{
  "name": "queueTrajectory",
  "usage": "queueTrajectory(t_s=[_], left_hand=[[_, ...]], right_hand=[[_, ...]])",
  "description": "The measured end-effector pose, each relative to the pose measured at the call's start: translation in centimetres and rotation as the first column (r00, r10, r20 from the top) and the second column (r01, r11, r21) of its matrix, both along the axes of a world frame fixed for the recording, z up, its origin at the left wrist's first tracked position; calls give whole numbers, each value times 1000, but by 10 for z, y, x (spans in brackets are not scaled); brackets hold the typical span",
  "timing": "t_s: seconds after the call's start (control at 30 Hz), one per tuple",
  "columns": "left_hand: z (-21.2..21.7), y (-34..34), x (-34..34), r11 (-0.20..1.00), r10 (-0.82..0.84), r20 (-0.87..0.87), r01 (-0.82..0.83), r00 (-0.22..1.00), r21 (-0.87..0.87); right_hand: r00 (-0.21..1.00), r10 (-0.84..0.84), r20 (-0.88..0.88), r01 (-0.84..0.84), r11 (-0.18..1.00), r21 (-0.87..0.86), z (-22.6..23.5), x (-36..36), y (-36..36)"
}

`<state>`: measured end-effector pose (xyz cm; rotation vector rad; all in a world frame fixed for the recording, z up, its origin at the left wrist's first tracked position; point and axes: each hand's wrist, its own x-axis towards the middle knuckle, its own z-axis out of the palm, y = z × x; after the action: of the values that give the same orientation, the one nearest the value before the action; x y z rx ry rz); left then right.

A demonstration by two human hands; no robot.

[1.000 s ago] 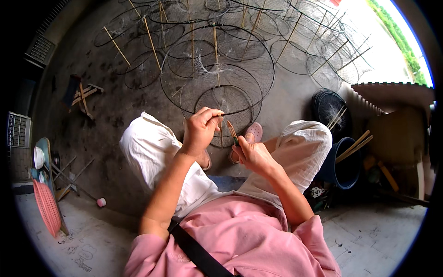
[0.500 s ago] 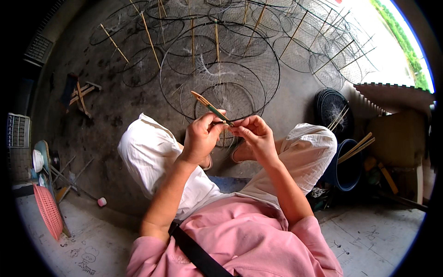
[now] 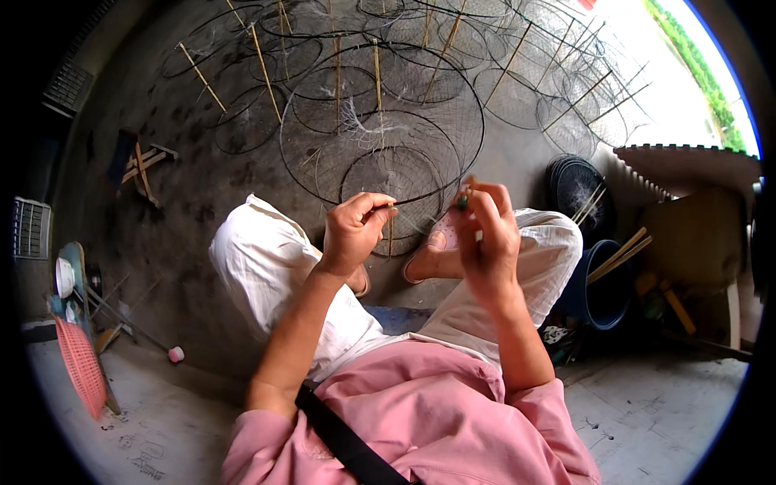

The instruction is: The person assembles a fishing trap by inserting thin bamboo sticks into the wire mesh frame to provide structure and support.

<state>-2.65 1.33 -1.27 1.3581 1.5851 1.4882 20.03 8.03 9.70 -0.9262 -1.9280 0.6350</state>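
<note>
My left hand (image 3: 358,229) pinches the near rim of a large black hoop (image 3: 483,153), where the end of a bamboo stick (image 3: 391,242) meets it. The hoop belongs to a round trap of fine netting (image 3: 396,121) standing on the floor before my feet. To the right, apart from the rim, my right hand (image 3: 491,234) is raised and closed around a netting needle (image 3: 463,199) wound with green twine. The needle points end-on, so most of it is hidden, and motion blurs the fingers.
More hooped net traps with bamboo sticks (image 3: 509,65) spread across the far floor. On my right stand a stack of black netted hoops (image 3: 578,190) and a blue bucket (image 3: 575,295) with sticks. A folding stool (image 3: 141,170) and a pink basket (image 3: 79,368) are on the left.
My right hand has moved away from the left one, to the right, taking the netting needle from the rim. My left hand keeps its pinch at nearly the same spot.
</note>
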Motion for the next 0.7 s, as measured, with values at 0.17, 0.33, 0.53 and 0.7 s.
queueTrajectory(t_s=[0.17,0.33,0.53,0.7], left_hand=[[3,4,15,1000,15,-6,-15,1000,12],[-5,-14,5,998,53,-59,-55,997,-40],[21,-18,7,995,104,-219,-101,970,25],[26,-24,23,995,92,-214,-85,973,42]], right_hand=[[748,23,663,65,992,-107,-124,49,-16],[909,390,144,-400,916,42,1,-2,-72],[988,153,7,-154,987,53,-7,28,-62],[987,-140,79,150,633,-759,-109,71,-26]])
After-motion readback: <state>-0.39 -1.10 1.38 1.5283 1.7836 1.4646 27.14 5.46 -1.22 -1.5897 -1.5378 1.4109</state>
